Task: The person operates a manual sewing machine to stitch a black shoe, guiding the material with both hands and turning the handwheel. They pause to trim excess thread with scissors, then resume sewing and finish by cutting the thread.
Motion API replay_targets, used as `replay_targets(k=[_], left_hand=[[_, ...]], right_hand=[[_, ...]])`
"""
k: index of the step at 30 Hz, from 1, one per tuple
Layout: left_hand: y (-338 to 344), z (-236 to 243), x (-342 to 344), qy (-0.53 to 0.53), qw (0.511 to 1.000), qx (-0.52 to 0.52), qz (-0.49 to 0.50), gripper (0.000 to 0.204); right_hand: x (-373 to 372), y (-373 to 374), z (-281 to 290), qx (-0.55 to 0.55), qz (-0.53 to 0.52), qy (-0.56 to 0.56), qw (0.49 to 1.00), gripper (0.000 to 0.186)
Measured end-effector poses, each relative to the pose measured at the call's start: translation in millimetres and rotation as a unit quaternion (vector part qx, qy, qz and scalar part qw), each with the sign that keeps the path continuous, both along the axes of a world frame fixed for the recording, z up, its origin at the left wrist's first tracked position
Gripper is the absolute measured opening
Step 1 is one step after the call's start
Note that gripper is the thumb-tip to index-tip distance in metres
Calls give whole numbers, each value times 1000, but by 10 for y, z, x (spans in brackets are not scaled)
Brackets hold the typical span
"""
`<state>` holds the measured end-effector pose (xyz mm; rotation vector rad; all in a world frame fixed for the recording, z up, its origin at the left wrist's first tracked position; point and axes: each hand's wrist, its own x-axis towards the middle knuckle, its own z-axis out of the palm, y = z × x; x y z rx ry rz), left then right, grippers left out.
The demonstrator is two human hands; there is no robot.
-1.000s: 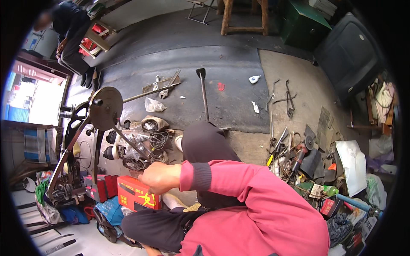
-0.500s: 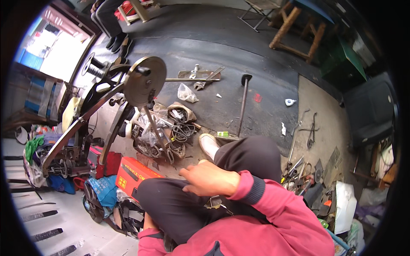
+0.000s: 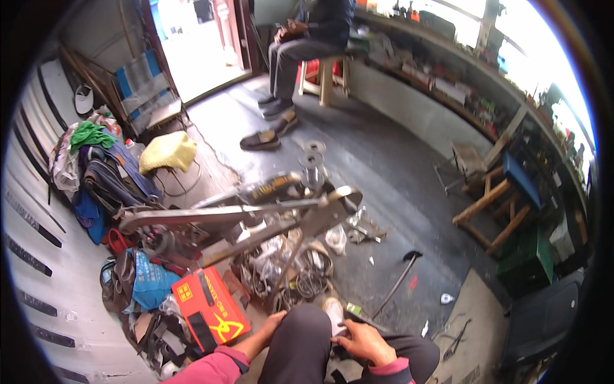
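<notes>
My left hand [image 3: 271, 328] lies against the outer side of my left knee [image 3: 300, 339], and its fingertips are partly hidden there. My right hand [image 3: 366, 342] is low between my knees, fingers curled with thumb and forefinger close together. Whatever those fingers hold, if anything, I cannot make out. Just beyond them shows my white shoe [image 3: 332, 312]. An orange-red cardboard box [image 3: 220, 297] with yellow markings is nearest my left hand. In front of me stands a metal machine [image 3: 224, 216] with long arms, a wheel and a spool, slightly blurred.
Bags and wires make a heap [image 3: 310, 281] beyond my knees. A metal post with a round foot [image 3: 396, 285] lies or stands to the right. Seated near the doorway is another person [image 3: 307, 48], with loose dark shoes [image 3: 261, 140] nearby. A blue-topped wooden stool [image 3: 505, 198] stands right.
The view has swung up and to the left, showing more of the doorway and shelves. My right hand has moved down between my knees. My left hand has come into sight beside the left knee.
</notes>
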<state>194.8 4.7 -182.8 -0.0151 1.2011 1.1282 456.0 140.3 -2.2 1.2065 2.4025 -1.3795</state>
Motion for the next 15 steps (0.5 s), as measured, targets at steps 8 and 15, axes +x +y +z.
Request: replay_targets(k=[8,15], left_hand=[[-181,-91,-1,7,997,79,11,23],[-483,-60,17,9,990,121,68,30]], right_hand=[[246,-123,-157,65,-9,-98,993,52],[618,-409,303,84,-92,-49,991,52]])
